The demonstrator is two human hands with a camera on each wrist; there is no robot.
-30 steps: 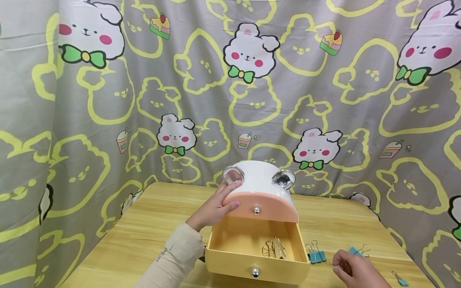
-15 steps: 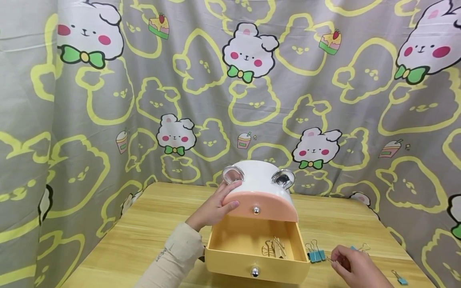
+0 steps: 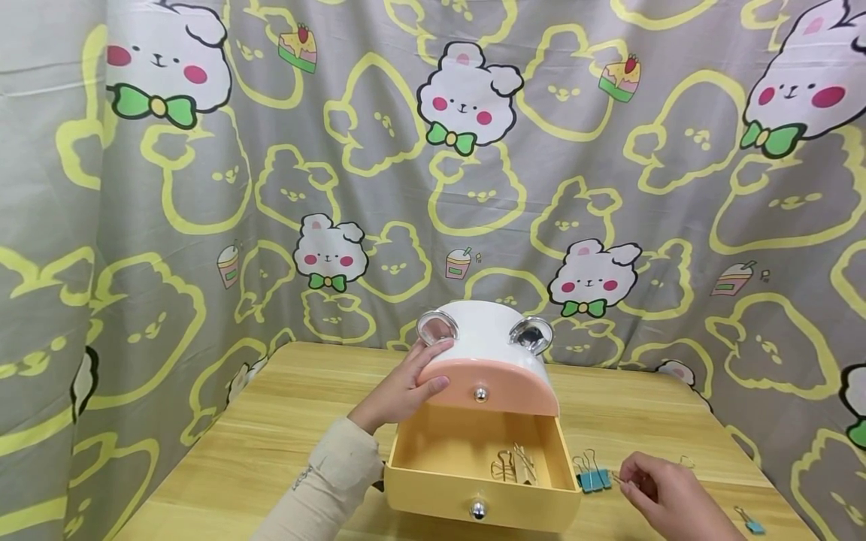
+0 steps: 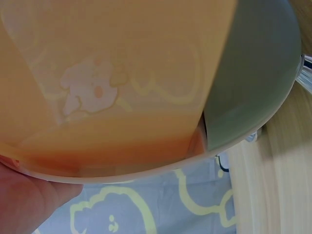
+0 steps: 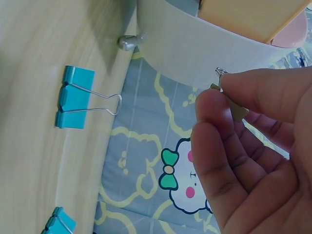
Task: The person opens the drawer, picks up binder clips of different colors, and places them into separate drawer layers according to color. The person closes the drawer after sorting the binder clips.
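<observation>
In the head view my left hand [image 3: 402, 387] rests on the left shoulder of a small drawer box [image 3: 489, 327], white with a pink front and silver ears. Its fingers lie over the top and the thumb lies against the pink front. Below, the yellow drawer [image 3: 433, 488] stands pulled out, with gold binder clips [image 3: 524, 467] inside at the right. My right hand [image 3: 666, 496], to the right of the drawer, pinches a small gold binder clip [image 5: 237, 109] between thumb and index finger. A turquoise binder clip [image 3: 594, 481] lies between that hand and the drawer.
A smaller turquoise binder clip [image 3: 752, 523] lies at the far right of the wooden table [image 3: 291, 406]. Another clip's wire handle [image 3: 686, 460] shows behind the right hand, its body hidden. A patterned curtain [image 3: 386, 188] hangs at the table's back and sides.
My right hand has shifted slightly up and to the left with the gold binder clip, and now covers most of the turquoise clip behind it. The left hand and drawer have stayed put.
</observation>
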